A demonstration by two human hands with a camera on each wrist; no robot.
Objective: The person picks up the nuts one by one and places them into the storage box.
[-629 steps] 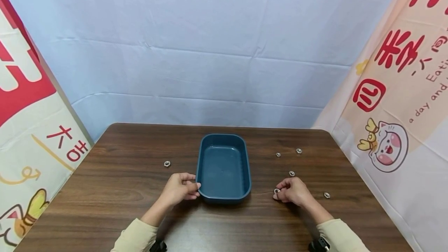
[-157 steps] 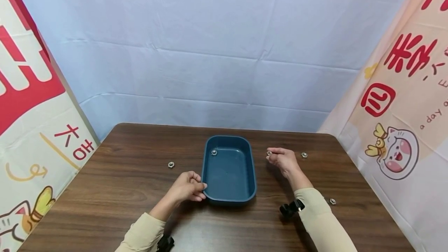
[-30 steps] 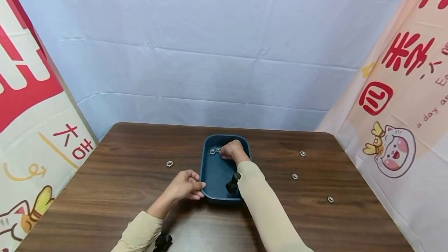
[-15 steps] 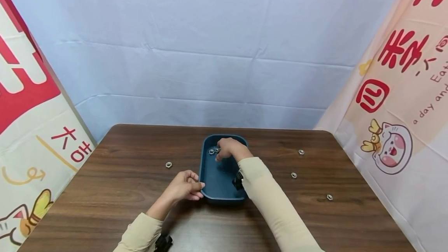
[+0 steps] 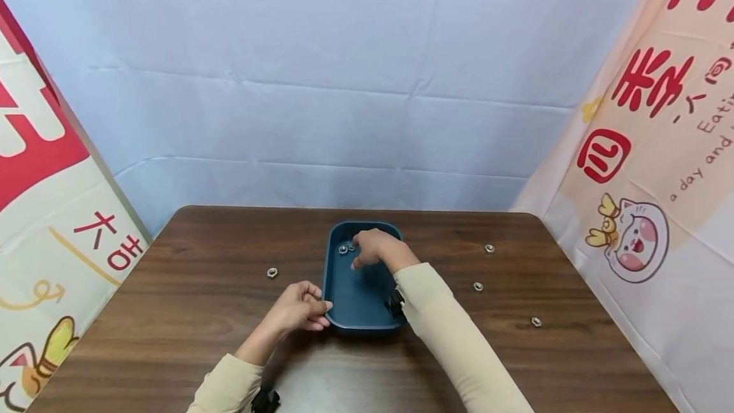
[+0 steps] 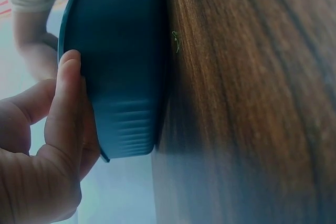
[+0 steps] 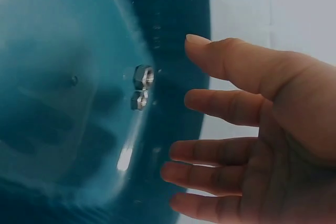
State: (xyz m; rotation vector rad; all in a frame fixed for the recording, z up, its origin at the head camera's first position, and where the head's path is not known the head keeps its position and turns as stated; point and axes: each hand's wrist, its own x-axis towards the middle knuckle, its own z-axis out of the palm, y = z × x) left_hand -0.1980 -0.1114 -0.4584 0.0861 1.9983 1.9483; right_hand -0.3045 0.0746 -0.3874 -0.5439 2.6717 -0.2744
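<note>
the tray (image 5: pixel 367 311) sits on the tabletop (image 5: pixel 172 311) near its middle. two nuts (image 5: pixel 346 248) lie side by side in the tray's far left corner, perhaps touching. the right hand (image 5: pixel 375 248) hovers above them inside the tray; the left hand (image 5: pixel 298 309) holds the tray's near left corner. one nut (image 5: pixel 272 272) lies left of the tray, three nuts (image 5: pixel 478 286) lie to its right.

Tray (image 5: pixel 335 311): dark teal-blue, plain. Nuts (image 7: pixel 142 87): silver metal; table (image 5: pixel 201 311): dark brown wood grain. Backdrop (image 5: pixel 344 81): pale blue-white cloth; side banners (image 5: pixel 648 164): cream with red characters and a pink cartoon cat; sleeves (image 5: pixel 453 336): beige.
</note>
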